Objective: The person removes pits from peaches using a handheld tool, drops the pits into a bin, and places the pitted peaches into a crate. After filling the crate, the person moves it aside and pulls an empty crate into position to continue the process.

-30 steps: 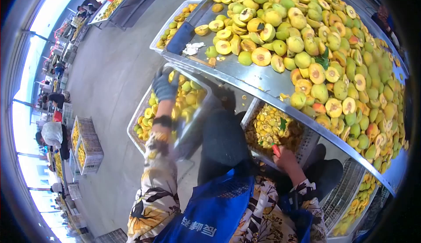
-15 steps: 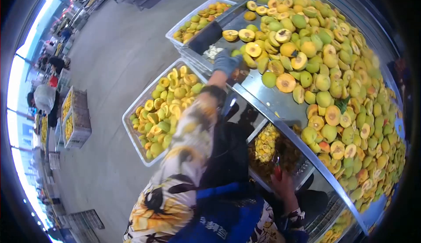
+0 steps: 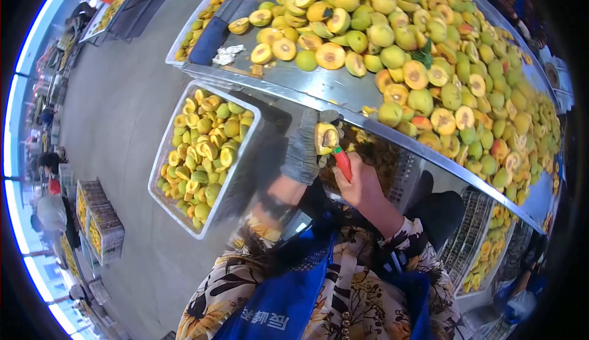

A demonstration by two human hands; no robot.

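Observation:
In the head view my left hand (image 3: 302, 146), in a grey glove, is closed around a yellow peach half (image 3: 326, 137), cut face towards me. My bare right hand (image 3: 363, 186) grips a red-handled pitting tool (image 3: 343, 164) with a green collar; its tip meets the cut face and is hidden there. Both hands are in front of the metal table's edge, above a crate (image 3: 402, 177) with wet brown and yellow scraps. Beyond them, a large heap of whole and halved peaches (image 3: 380, 33) covers much of the metal table (image 3: 294, 82).
Left of my hands a white crate (image 3: 254, 116) of peach halves stands on the floor. Another white crate (image 3: 175, 54) is at the table's left end, near a crumpled white scrap (image 3: 228, 54). Stacked crates (image 3: 110, 235) and people are farther left. More crates (image 3: 457, 235) are at lower right.
My left hand has come back from the table's left corner and now holds a peach half. My right hand has lifted the tool from the lower crate to the fruit. The view has shifted.

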